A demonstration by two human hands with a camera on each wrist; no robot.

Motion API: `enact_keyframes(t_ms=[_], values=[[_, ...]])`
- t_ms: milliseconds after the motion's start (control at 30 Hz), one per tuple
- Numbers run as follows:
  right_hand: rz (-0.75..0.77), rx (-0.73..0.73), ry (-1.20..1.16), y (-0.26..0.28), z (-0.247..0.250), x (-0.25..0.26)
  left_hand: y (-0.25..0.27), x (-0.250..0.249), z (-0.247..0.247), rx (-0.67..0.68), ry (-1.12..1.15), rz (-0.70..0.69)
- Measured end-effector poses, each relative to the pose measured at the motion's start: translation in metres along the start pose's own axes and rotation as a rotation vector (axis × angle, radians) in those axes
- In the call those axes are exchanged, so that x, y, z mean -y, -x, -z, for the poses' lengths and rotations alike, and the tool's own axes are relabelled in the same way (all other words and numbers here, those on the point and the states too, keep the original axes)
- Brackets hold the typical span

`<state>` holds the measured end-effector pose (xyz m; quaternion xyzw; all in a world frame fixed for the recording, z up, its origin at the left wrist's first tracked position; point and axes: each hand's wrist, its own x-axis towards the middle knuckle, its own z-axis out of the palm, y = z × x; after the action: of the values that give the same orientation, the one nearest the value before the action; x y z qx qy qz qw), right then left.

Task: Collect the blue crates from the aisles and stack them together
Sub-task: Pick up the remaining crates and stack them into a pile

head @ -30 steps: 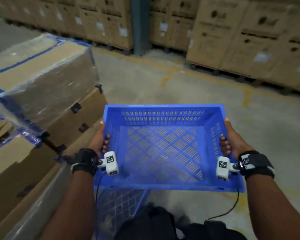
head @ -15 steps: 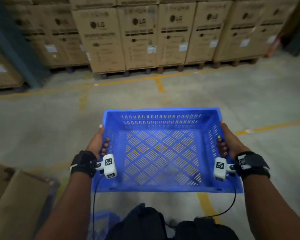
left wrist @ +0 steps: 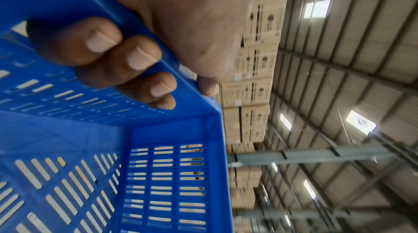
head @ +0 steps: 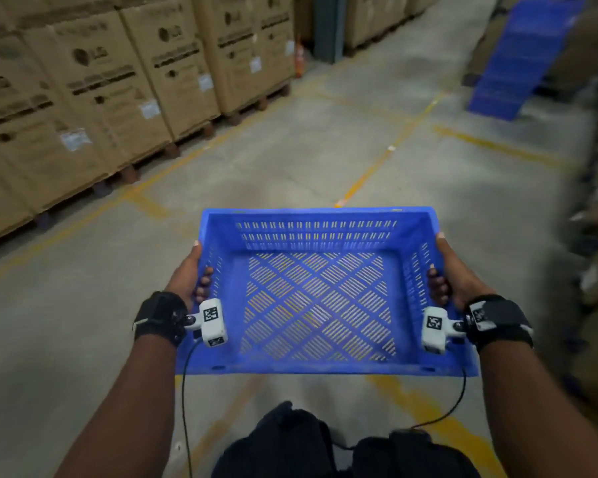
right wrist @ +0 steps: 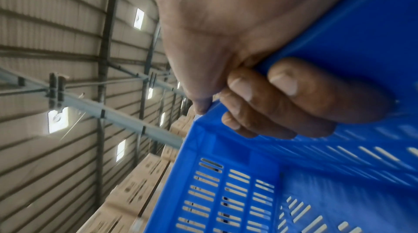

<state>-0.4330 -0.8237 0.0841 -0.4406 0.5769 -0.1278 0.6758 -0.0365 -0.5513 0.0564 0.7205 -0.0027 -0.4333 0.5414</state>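
While carried level above the concrete floor (head: 290, 150), blue crate (head: 311, 298) held in front of the body, open side up, nothing inside. Far left: rows of brown cardboard boxes (head: 94, 88) on pallets, printed with dark logos and white labels, bordered by a yellow floor line (head: 145, 188). Left hand (head: 187, 276) clamped on the crate's left rim, thumb lying along the top edge, fingers (left wrist: 126, 54) curled over the rim and pressed against the slotted inner wall; black wrist strap with a white tagged camera just behind. Centre: diamond-pattern slotted crate bottom, grey floor and yellow paint showing through. Right hand (head: 454, 276) clamped on the right rim the same way, thumb on top, fingers (right wrist: 282, 93) wrapped over the edge onto the inner wall; same strap and camera behind. Far right: a tall stack of blue crates (head: 522, 56) standing on the floor, well apart from the carried crate. Right edge blurred, stored goods there not distinguishable. Near bottom: dark clothing and two thin cables.
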Motion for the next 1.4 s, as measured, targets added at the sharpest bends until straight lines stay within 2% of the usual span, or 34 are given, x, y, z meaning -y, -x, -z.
enact_keyframes(t_ms=[167,367,533,733,833,933,1100,1267,1400], values=[[-0.027,-0.183,-0.201,0.027,0.048,-0.034,-0.036,-0.042,-0.07,0.19,-0.132,-0.03],[-0.036,-0.332,-0.346,0.058,0.088,-0.067,-0.048,-0.064,-0.151,0.373,-0.25,-0.052],[-0.048,-0.392,-0.403,0.057,0.123,-0.072,-0.058,-0.068,-0.213,0.405,-0.309,-0.058],[-0.051,-0.418,-0.363,0.025,0.171,-0.054,-0.081,-0.075,-0.277,0.376,-0.322,-0.081],[-0.021,-0.392,-0.328,-0.001,0.193,-0.035,-0.098,-0.08,-0.3,0.377,-0.283,-0.084],[-0.053,-0.382,-0.299,-0.03,0.209,-0.013,-0.116,-0.091,-0.325,0.37,-0.275,-0.061],[-0.092,-0.39,-0.306,-0.104,0.242,0.035,-0.17,-0.125,-0.385,0.378,-0.278,-0.024],[-0.087,-0.384,-0.325,-0.2,0.279,0.106,-0.25,-0.181,-0.479,0.398,-0.308,-0.031],[-0.067,-0.416,-0.349,-0.28,0.317,0.178,-0.311,-0.244,-0.571,0.409,-0.337,-0.047]])
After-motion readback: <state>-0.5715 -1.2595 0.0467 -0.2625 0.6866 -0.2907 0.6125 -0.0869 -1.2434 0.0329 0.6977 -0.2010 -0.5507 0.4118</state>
